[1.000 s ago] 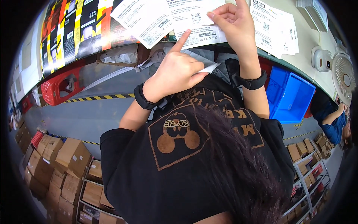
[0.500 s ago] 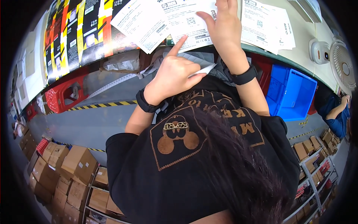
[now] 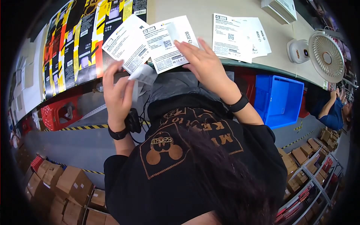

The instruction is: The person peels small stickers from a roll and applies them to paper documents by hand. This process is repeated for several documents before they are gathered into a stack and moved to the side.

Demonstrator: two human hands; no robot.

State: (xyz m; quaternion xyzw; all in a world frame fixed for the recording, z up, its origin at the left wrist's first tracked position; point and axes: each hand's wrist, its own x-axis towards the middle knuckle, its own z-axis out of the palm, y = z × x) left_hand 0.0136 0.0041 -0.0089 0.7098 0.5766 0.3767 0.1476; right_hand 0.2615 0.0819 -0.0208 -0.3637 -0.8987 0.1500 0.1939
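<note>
My left hand (image 3: 118, 92) is at the table edge, with a curled strip of white and grey label paper (image 3: 144, 75) pinched at its thumb; its forefinger points up toward a tilted white printed sheet (image 3: 125, 43). My right hand (image 3: 206, 69) is open, its fingers stretched over the right side of another white printed sheet (image 3: 161, 48). On that sheet, by the right fingertips, lies a pale greyish strip (image 3: 173, 32). The two sheets lie side by side, slightly overlapping.
More printed sheets (image 3: 232, 37) lie to the right, near a white fan (image 3: 326, 56) and a paper stack (image 3: 279, 9). Black, yellow and orange printed packaging (image 3: 86, 41) covers the table's left. Below stand a blue crate (image 3: 279, 101) and red stool (image 3: 60, 114). Another person (image 3: 330, 112) is at far right.
My left hand has moved left with the label paper, away from my lap. My right hand has come down and left on the sheet. The whole view has shifted.
</note>
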